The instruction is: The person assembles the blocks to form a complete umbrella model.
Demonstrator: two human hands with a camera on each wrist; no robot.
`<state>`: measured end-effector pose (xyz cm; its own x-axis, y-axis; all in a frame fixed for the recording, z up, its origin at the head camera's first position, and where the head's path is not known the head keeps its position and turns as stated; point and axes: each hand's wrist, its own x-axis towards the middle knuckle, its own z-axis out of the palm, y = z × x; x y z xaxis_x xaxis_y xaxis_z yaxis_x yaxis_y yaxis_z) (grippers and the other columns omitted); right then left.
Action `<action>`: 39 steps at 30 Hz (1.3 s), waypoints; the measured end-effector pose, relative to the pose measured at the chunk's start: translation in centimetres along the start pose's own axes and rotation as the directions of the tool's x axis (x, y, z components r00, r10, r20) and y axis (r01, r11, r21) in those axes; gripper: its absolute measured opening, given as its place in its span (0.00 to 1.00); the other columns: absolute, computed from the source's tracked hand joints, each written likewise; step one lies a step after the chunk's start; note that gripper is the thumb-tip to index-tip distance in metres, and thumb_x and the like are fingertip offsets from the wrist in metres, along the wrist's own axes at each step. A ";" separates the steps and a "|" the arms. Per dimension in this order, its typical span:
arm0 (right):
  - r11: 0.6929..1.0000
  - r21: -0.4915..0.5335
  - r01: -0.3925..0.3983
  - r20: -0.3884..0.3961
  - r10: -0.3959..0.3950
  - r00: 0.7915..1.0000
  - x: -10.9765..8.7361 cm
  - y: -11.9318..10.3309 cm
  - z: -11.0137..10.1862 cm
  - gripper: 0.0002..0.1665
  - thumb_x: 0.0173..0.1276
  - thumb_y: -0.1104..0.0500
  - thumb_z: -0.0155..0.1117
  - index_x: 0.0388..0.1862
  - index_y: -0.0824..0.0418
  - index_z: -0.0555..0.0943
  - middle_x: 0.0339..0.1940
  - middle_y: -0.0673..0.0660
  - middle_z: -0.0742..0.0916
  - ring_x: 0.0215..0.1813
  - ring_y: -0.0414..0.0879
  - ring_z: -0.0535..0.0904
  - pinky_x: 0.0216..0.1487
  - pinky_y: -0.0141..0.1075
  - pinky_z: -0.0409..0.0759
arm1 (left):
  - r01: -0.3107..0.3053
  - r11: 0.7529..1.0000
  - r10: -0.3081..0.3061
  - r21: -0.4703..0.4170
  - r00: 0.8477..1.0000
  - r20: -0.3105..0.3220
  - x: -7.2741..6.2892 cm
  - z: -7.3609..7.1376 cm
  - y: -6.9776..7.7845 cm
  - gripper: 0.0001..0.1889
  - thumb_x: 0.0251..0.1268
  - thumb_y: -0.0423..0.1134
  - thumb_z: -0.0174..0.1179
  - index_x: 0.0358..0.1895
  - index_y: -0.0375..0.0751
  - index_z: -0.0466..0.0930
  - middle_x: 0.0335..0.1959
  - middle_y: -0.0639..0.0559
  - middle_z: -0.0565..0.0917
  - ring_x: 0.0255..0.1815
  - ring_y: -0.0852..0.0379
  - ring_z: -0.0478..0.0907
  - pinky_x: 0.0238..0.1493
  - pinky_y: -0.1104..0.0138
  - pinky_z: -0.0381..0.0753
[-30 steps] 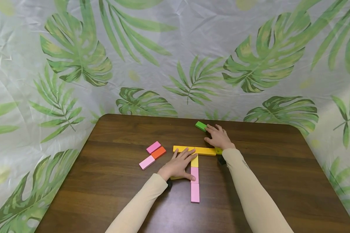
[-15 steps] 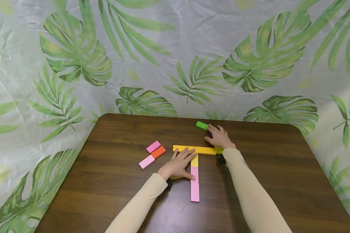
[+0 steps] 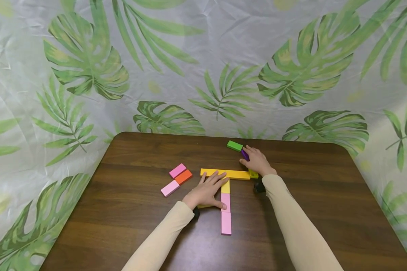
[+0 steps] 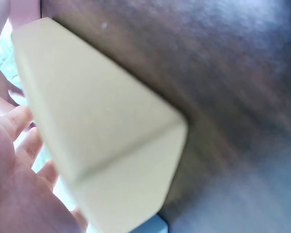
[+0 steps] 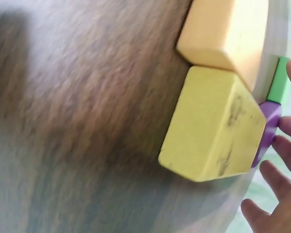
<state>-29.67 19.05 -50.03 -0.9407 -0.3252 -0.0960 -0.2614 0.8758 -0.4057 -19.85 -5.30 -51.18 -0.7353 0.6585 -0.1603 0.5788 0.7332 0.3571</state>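
Observation:
My left hand lies with fingers spread over a T of flat blocks, fingertips on the orange-yellow row and thumb on a pink block. A yellow block and a second pink block line up with it. Under that palm, a pale yellow block looms large in the left wrist view. My right hand holds a purple block between thumb and fingers. The purple block's far end meets a green block; a lime-yellow block sits at the row's right end.
To the left, a magenta block, a red-orange block and a light pink block form a small group. The wooden table ends at a leaf-patterned cloth behind it.
The green block has turned slightly and the purple block, first covered by my right hand, now shows. My right hand has shifted a little right; my left hand has stayed put.

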 end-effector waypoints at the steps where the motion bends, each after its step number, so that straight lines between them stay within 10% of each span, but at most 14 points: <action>1: 1.000 -0.005 0.005 -0.001 -0.005 1.000 0.0 0.1 0.0 0.39 0.71 0.50 0.55 0.73 0.70 0.59 0.73 0.69 0.60 0.71 0.69 0.53 0.68 0.61 0.50 | 0.001 1.000 -0.001 0.001 1.000 0.000 0.0 0.0 0.0 0.51 0.52 0.67 0.63 0.76 0.50 0.51 0.77 0.55 0.47 0.77 0.52 0.36 0.70 0.46 0.34; 39: 0.999 0.006 0.038 -0.015 -0.038 0.999 -0.1 0.7 0.4 0.40 0.71 0.50 0.56 0.75 0.65 0.56 0.75 0.65 0.58 0.74 0.66 0.48 0.67 0.64 0.46 | 0.000 1.000 0.000 0.001 1.000 0.009 0.0 0.0 -0.1 0.51 0.52 0.67 0.63 0.77 0.50 0.51 0.77 0.55 0.46 0.77 0.52 0.36 0.71 0.46 0.33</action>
<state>-29.66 19.56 -50.68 -0.9332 -0.3530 -0.0670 -0.2958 0.8607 -0.4143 -19.90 -5.32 -51.23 -0.7322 0.6599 -0.1684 0.5791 0.7334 0.3561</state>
